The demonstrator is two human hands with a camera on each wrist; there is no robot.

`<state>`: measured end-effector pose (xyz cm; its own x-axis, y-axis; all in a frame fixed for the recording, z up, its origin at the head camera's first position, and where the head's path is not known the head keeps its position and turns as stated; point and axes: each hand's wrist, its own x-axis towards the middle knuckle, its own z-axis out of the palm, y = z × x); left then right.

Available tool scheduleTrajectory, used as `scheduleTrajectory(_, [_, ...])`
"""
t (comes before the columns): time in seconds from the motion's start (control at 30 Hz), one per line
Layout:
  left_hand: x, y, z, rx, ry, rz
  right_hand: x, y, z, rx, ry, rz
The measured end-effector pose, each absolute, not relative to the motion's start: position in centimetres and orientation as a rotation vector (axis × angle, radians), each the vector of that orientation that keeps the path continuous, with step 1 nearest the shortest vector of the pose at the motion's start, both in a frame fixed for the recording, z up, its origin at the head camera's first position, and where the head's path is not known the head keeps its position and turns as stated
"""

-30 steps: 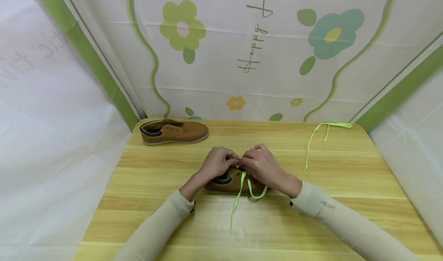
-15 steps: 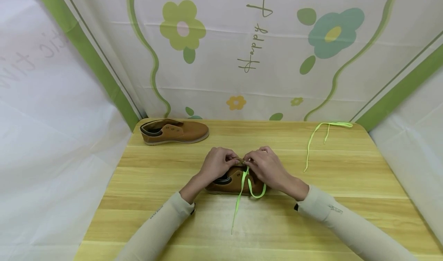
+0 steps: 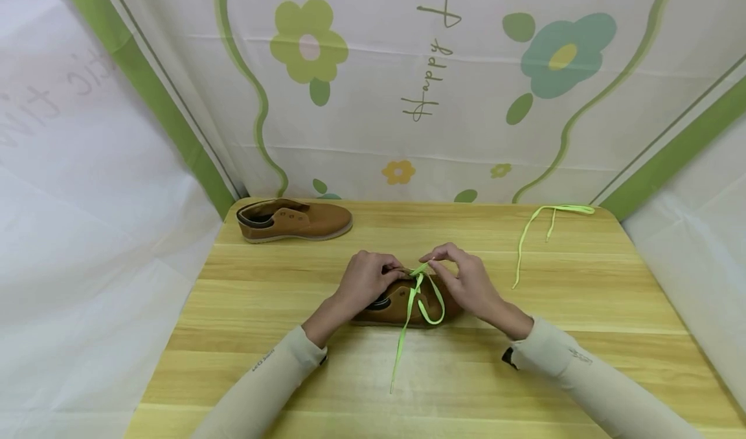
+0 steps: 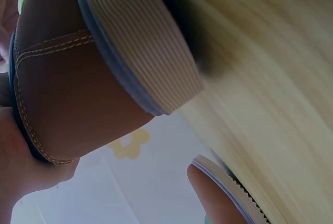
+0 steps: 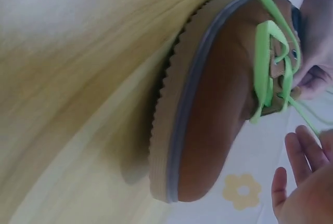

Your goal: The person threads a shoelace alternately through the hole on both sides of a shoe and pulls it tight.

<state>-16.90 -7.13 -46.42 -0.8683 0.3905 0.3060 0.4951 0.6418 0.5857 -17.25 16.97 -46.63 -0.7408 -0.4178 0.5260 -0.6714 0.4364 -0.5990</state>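
Note:
A brown leather shoe (image 3: 394, 308) stands on the table with its toe to the right. A neon green shoelace (image 3: 401, 342) runs through some of its eyelets; one end trails over the near side onto the table. My left hand (image 3: 362, 282) pinches the far eyelet flap near the ankle opening. Just right of it, my right hand (image 3: 471, 285) pinches the lace between thumb and finger, drawing it taut from the far flap. In the right wrist view the lace (image 5: 261, 60) crosses the eyelets, and the other fingers of the right hand (image 5: 308, 190) are spread.
A second brown shoe (image 3: 326, 221), with bare eyelets, stands at the table's back left. Another green shoelace (image 3: 520, 254) lies loose at the back right. The wooden table (image 3: 466, 387) is bounded by a printed fabric wall (image 3: 361, 122) behind and white fabric at the sides.
My right hand has moved off the flap to the right, pulling a length of green lace out with it. My left hand keeps its hold on the flap; the shoe has shifted slightly right.

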Motion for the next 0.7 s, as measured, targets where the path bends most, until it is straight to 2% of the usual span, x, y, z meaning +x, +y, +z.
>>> scheduleTrajectory(0.37, [-16.8,-7.1,-46.4,-0.737,-2.718,-1.007,-18.0,19.3,-44.4,0.718,-2.22,1.64])
scheduleTrajectory(0.7, [-16.8,-7.1,-46.6,-0.746,-2.725,-0.998,-18.1,21.1,-43.3,0.708,-2.108,1.853])
